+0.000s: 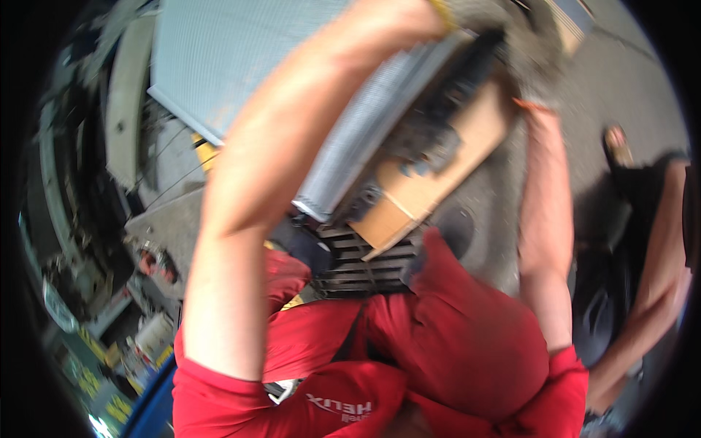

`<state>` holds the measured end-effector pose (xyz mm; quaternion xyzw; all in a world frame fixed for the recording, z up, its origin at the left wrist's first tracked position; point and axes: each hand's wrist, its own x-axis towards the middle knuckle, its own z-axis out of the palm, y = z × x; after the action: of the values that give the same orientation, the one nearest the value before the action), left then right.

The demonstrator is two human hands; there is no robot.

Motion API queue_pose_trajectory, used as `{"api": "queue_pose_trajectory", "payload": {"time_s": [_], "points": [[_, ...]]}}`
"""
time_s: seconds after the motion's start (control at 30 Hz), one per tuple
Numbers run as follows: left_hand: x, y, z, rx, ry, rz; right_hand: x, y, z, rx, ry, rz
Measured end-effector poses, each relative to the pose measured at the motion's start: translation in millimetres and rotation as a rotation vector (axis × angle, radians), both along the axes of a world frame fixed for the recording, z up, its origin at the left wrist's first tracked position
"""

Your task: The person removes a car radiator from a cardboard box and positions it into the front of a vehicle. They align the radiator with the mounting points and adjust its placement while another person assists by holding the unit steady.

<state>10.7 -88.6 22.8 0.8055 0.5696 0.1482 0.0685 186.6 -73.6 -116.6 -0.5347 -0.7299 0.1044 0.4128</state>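
Observation:
My left hand (pixel 476 16), in a dirty grey glove with a yellow cuff, is at the top, by the upper end of a long silver finned part (pixel 376 124). My right hand (pixel 534 69), gloved with an orange cuff, is at the upper right beside a cardboard sheet (pixel 409 204). Both hands are blurred and their fingers are unclear. A dark, dirty component (pixel 431 142) lies between the finned part and the cardboard. A large pale grey finned panel (pixel 201 55) is beyond my left forearm.
A slotted drain grate (pixel 347 274) lies below the cardboard, between my red-clad legs. At the far left are stacked car parts (pixel 58 190) and a long pale part (pixel 120 124). Another person's bare arm (pixel 653 292) and sandalled foot (pixel 619 142) are close on the right.

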Motion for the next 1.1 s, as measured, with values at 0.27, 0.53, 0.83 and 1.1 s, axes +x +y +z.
{"api": "queue_pose_trajectory", "payload": {"time_s": [0.27, 0.53, 0.83, 1.1], "points": [[-9, 19, -44, 0.042, 0.097, -0.051, 4, 4, -16, -0.273, 0.31, 0.051], [-13, 16, -44, -0.018, 0.007, -0.085, 0, -2, -15, -0.303, 0.38, 0.041], [-4, 10, -31, -0.099, 0.031, 0.047, 8, 13, -11, -0.51, 0.313, -0.015], [5, 24, -64, -0.096, 0.071, 0.099, 5, 6, -18, -0.399, 0.203, 0.028]]}}
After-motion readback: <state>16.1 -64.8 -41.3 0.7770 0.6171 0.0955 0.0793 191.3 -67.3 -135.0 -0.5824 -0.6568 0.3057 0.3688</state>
